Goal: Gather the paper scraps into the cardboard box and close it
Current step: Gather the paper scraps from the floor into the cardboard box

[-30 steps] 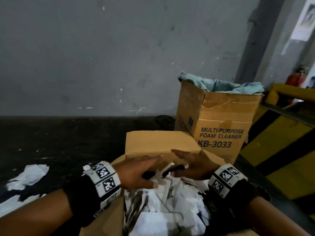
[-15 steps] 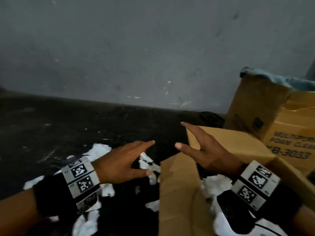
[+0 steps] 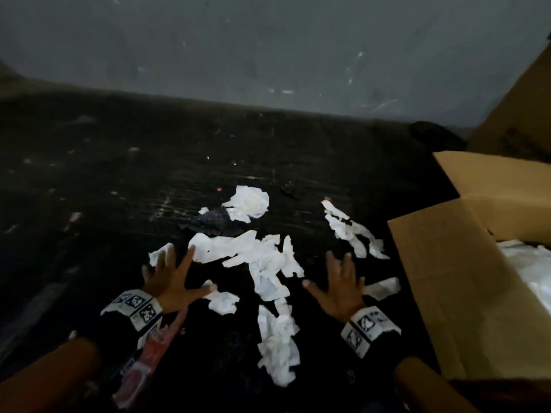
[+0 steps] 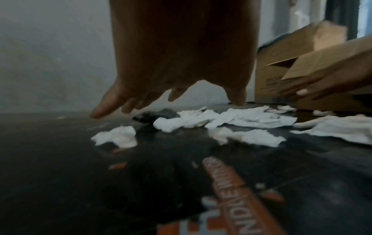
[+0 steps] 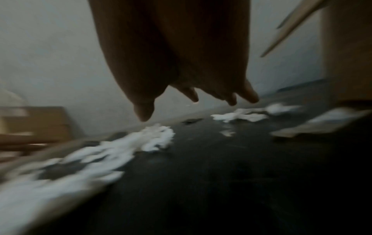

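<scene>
Both hands spread wide over the scattered paper, nothing gripped.

Left hand (image 3: 170, 281) flat and splayed above the dark floor (image 3: 119, 189), fingertips at the near-left fringe of the paper scraps (image 3: 262, 260); right hand (image 3: 340, 287) likewise fanned out, fingers straight, holding nothing, just beside a loose scrap by the cardboard box (image 3: 465, 293); scraps strewn white across the floor between the two hands and out toward the wall; the box stands at the floor's right side, flaps up, white paper already showing inside; a red-orange printed packet (image 3: 149, 356) lies under the left wrist.
</scene>
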`<state>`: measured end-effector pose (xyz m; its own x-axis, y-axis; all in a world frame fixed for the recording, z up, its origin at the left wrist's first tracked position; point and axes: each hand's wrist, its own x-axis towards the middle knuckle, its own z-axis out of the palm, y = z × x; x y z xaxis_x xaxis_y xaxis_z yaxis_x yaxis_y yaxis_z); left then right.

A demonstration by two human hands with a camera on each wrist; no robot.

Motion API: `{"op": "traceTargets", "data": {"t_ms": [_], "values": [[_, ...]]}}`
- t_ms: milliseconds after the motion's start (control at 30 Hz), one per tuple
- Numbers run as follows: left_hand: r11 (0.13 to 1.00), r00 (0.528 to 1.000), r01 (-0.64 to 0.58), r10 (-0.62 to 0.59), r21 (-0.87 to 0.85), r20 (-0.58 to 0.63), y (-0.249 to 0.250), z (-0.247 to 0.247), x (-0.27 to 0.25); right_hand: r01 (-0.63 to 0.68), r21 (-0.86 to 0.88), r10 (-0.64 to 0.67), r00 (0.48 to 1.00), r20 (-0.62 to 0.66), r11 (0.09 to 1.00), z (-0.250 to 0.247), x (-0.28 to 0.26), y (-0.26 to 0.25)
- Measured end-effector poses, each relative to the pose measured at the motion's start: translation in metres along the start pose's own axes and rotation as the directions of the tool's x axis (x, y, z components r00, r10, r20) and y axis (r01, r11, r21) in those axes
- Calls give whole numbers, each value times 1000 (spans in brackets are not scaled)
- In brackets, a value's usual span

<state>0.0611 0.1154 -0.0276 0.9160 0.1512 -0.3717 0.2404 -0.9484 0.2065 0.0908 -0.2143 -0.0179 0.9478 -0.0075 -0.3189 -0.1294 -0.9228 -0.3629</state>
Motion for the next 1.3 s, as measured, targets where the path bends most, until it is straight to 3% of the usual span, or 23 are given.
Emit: {"op": "traceTargets", "data": {"t_ms": [100,200,300,433,500,567,667,733,833,967,1033,1133,1233,1300], "values": [[995,996,89,-90,-47,-11,-6,4,15,-196,100,210,963,-171,976,-8,18,24],[994,995,89,-85,-69,57,1,6,27,-276,343,329,939,-103,898,-12,30,39],[998,994,-25,30,-49,104,18,13,34,-235,287,269,959,-85,929,7,35,27],[973,975,-190,202,-129,92,44,24,31,42,266,-35,999,-34,963,26,37,-10],[955,969,-242,247,-171,9,48,20,30,171,267,-131,978,-161,948,21,43,-18],[945,950,-301,285,-131,-127,48,11,38,193,262,-107,944,-311,945,8,60,-13],[940,924,-327,296,-100,-241,45,-7,60,-4,295,125,912,-391,955,-21,95,5],[944,927,-309,271,-117,-261,45,-19,79,-140,363,259,917,-303,921,-40,116,17],[965,960,-224,194,-135,-204,52,-33,113,-244,431,338,928,-154,869,-52,150,29],[986,995,-66,53,-150,-90,70,-40,168,-316,274,335,942,-25,909,-48,190,30],[995,999,-52,51,-84,-15,82,-41,191,-243,104,238,969,64,964,-48,199,25],[996,987,-80,82,-26,138,99,-38,205,-101,-62,106,990,91,993,-41,202,16],[986,963,-163,164,-23,215,111,-30,196,35,-86,-19,984,179,996,-16,199,8],[963,934,-252,269,-99,237,112,-24,182,166,-7,-157,946,284,986,-3,185,-3]]}}
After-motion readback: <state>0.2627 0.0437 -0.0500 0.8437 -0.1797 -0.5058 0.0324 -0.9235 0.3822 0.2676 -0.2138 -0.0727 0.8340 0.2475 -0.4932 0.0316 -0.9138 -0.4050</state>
